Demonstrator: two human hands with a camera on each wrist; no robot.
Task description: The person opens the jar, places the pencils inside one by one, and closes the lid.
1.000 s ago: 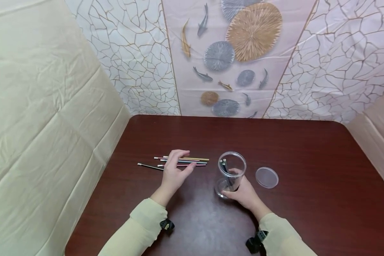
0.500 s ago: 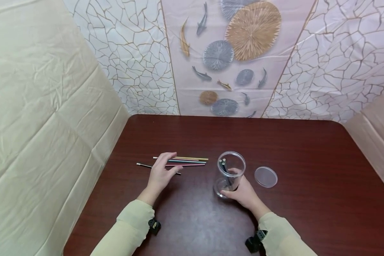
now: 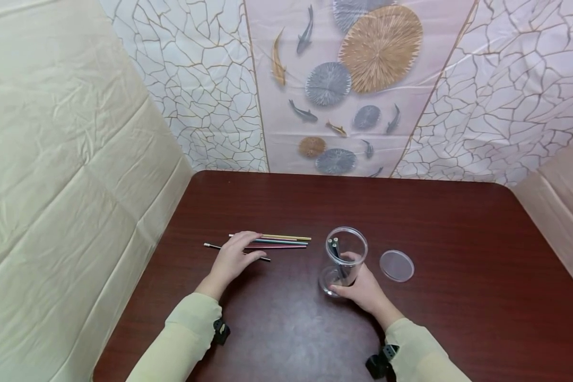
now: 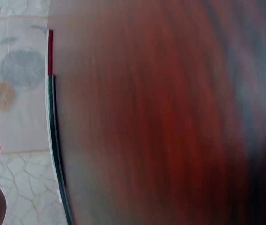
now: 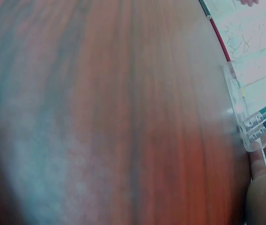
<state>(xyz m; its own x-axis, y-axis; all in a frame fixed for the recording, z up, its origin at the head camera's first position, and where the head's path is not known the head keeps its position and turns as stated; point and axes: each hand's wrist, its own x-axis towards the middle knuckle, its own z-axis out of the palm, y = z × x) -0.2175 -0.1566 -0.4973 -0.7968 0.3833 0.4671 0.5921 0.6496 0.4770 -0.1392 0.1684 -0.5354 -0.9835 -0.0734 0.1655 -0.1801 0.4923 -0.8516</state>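
Observation:
In the head view, my left hand [image 3: 231,259] hovers low over several pencils, its fingers and thumb apart with nothing between them. Under it, a dark pencil [image 3: 212,246] lies at a slant, its middle hidden by the hand. Just beyond are a yellow pencil [image 3: 291,237], a blue pencil [image 3: 286,242] and a red pencil [image 3: 288,246], partly covered. My right hand [image 3: 365,286] grips a tall clear plastic jar [image 3: 347,230] low on its right side. Dark pencils [image 3: 335,248] lean inside it; the right wrist view shows silver ferrules [image 5: 252,122] near its base.
A round clear lid [image 3: 397,266] lies on the dark red-brown table [image 3: 439,223] to the right of the jar. A patterned cloth [image 3: 334,106] hangs behind the table's far edge. Pale fabric [image 3: 86,185] borders the left side.
My left hand has moved left and lower, from over the pencil bundle to over the dark pencil, uncovering that pencil's right end. My right hand and the jar have stayed in place.

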